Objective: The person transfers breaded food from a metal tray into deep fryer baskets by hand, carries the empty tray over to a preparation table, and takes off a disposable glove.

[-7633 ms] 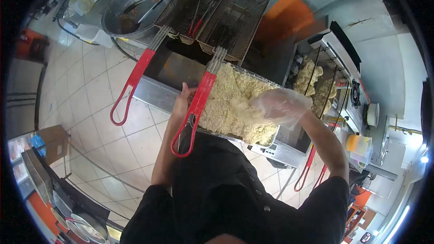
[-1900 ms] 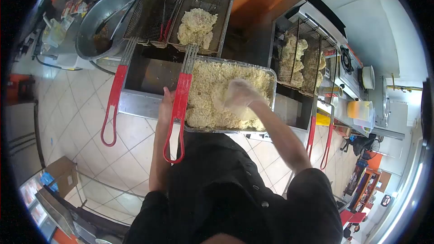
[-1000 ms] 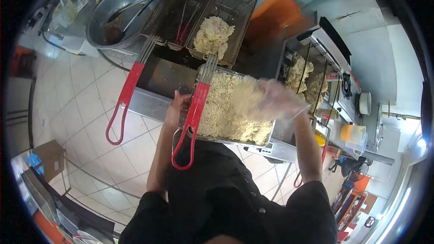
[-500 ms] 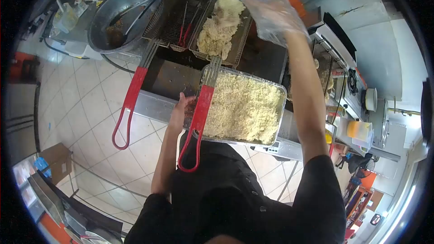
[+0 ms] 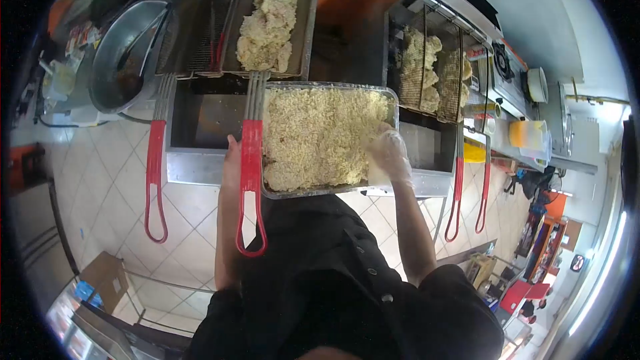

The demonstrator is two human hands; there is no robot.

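A metal tray (image 5: 327, 86) filled with pale, coarse crumb coating (image 5: 320, 137) lies in front of my body. My left hand (image 5: 231, 160) is at the tray's left edge, thumb up, its fingers mostly hidden by a red basket handle (image 5: 251, 160). My right hand (image 5: 389, 155), in a clear plastic glove, reaches into the crumbs at the right end; its fingers are blurred and partly buried. Just beyond the tray, crumb-coated pieces (image 5: 268, 27) lie in a wire fryer basket (image 5: 303, 20).
Left of that basket is another wire basket (image 5: 200, 27) with red-handled tongs (image 5: 218, 50) inside. A big metal bowl (image 5: 110, 70) stands farther left. On the right, fryer baskets (image 5: 440, 87) hold coated pieces, their red handles (image 5: 457, 193) jutting toward me.
My right hand has come down from above the far basket into the crumbs at the tray's right end. My left hand stays by the tray's left edge. The view has shifted rightward.
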